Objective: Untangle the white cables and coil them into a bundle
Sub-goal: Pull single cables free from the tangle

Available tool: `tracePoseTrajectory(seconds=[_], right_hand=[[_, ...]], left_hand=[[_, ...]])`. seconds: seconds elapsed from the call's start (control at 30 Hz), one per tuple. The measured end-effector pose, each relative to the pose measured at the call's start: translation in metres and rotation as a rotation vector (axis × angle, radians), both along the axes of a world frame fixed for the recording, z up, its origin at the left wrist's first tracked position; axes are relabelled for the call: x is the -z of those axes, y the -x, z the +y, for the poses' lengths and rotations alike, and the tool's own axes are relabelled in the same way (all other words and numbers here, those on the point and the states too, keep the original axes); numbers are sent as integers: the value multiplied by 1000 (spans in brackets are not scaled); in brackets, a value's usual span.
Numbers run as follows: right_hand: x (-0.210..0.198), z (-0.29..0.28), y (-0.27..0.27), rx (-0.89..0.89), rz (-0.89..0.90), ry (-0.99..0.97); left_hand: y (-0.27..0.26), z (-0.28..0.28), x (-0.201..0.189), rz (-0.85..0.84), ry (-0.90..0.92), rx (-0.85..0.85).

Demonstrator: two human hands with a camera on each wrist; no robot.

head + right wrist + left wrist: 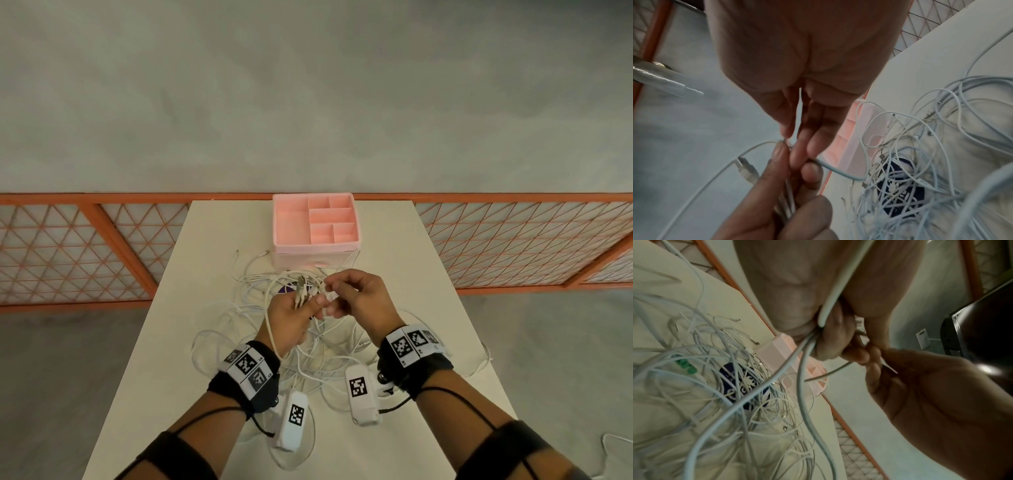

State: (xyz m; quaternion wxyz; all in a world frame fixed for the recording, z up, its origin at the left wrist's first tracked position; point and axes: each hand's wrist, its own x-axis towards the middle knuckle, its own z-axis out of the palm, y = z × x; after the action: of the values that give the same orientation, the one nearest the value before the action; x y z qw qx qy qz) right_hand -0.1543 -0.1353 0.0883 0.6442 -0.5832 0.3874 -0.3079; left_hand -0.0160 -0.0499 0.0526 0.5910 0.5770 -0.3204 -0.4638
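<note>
A tangle of white cables lies spread over the middle of the white table. Both hands are raised just above it, close together. My left hand grips a bunch of cable ends, their plugs sticking up from its fist; a thicker cable runs down over its palm. My right hand pinches one thin cable between thumb and fingertips, right against the left hand's fingers. A loose plug hangs beside the left hand's fingers.
A pink divided organiser box stands at the table's far edge, just beyond the pile. A dark blue round label and a green piece lie under the cables. An orange mesh railing runs behind the table.
</note>
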Motion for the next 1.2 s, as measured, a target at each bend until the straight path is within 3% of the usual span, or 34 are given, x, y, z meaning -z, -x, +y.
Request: tracePoseTrajectory(seconds=[0.07, 0.17, 0.27, 0.33, 0.4, 0.7, 1.03, 1.2], right_hand=[[10, -4, -1, 96, 149, 40], [28, -3, 0, 60, 300, -188], [33, 1, -3, -93, 132, -459], [25, -2, -6, -10, -93, -535], [15, -12, -7, 139, -176, -490], [-35, -52, 16, 288, 77, -27], [-28, -87, 75, 550, 29, -24], [-4, -98, 107, 723, 152, -101]], left_hand=[[3, 0, -1, 46, 7, -30], [8, 1, -5, 107, 32, -3], [12, 2, -7, 97, 34, 45], [11, 3, -3, 84, 5, 40], [7, 5, 2, 60, -27, 6], [-11, 10, 23, -56, -173, -87], [-13, 7, 33, -2, -234, -121], [1, 6, 18, 18, -206, 21]])
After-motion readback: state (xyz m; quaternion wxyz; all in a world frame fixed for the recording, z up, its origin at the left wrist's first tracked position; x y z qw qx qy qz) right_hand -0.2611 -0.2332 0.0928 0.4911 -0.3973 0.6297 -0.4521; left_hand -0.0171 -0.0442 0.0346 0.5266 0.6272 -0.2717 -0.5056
